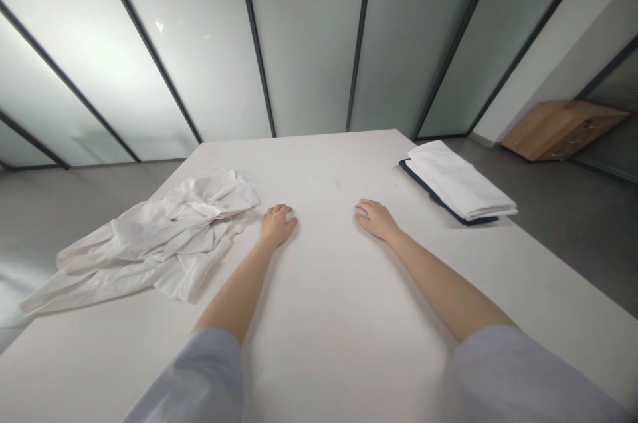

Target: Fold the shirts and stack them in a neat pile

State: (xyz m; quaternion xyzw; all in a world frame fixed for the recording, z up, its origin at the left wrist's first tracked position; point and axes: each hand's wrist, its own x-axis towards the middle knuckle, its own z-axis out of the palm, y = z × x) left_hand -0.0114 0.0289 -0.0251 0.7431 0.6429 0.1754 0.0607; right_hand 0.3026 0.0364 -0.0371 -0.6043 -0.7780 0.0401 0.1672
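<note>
My left hand [278, 225] rests palm down on the white table [319, 316], fingers a little apart and holding nothing. Just left of it lies a crumpled heap of white cloth [169, 230], perhaps a garment, spread in loose folds towards the table's left edge. Also palm down, my right hand [376, 218] lies on the tabletop with its fingers loosely spread and nothing in them. To its right, apart from it, a neatly folded white cloth [458, 180] sits on top of a folded dark navy one [451, 212] by the right edge.
Beyond the far table edge stands a frosted glass wall [309, 44] with dark frames. A wooden cabinet [553, 130] is on the grey floor [558, 210] at the right. The stacked cloths reach over the table's right edge.
</note>
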